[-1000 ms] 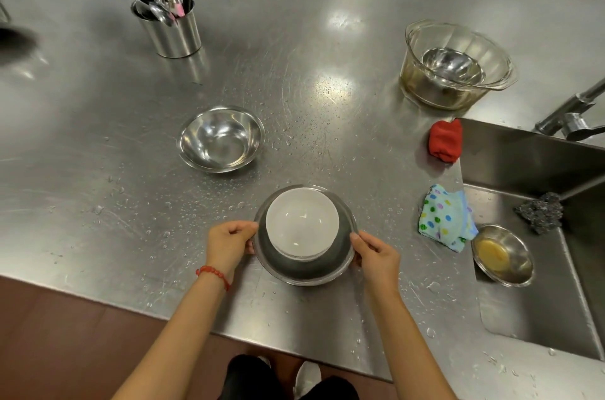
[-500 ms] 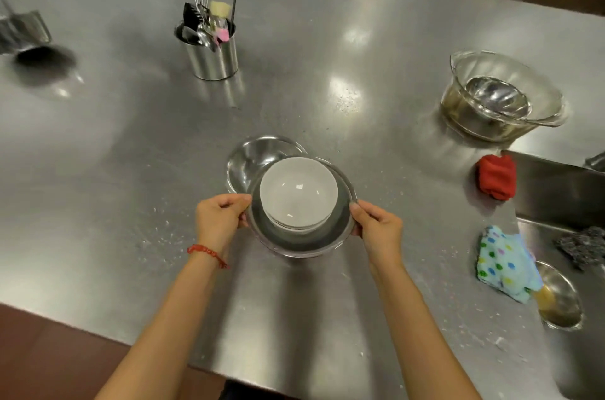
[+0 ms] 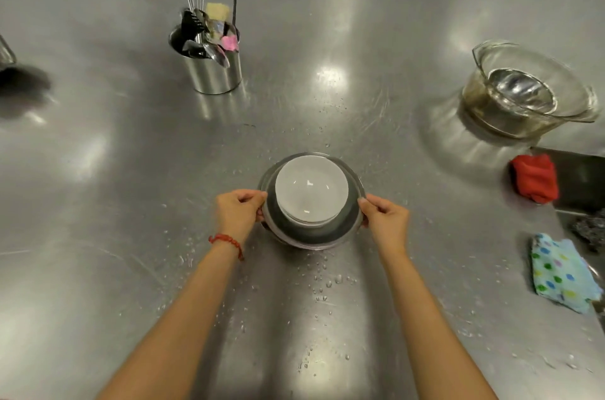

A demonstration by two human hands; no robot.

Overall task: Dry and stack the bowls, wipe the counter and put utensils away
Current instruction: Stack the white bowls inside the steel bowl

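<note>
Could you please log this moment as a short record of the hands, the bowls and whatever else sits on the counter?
left hand: grips the left rim of the steel mixing bowl
right hand: grips its right rim
inside it: round white bowl
counter: steel counter, water droplets near the bowls
utensils: upright in steel utensil holder
far right: glass bowl holding a steel bowl
cloths: red cloth, dotted cloth

At the centre of the frame a white bowl (image 3: pixel 311 191) sits in a grey steel bowl (image 3: pixel 311 236) on the silvery steel counter (image 3: pixel 98 203), and a red bead bracelet (image 3: pixel 227 241) circles the wrist lower left of it. At the right edge lie a red cloth (image 3: pixel 537 182) and, below it, a pale blue cloth (image 3: pixel 561 275) dotted green, blue and yellow. The steel holder (image 3: pixel 212 72) at upper left shows a pink piece (image 3: pixel 230 42) and a cream one (image 3: pixel 217 10), perhaps a brush head.
</note>
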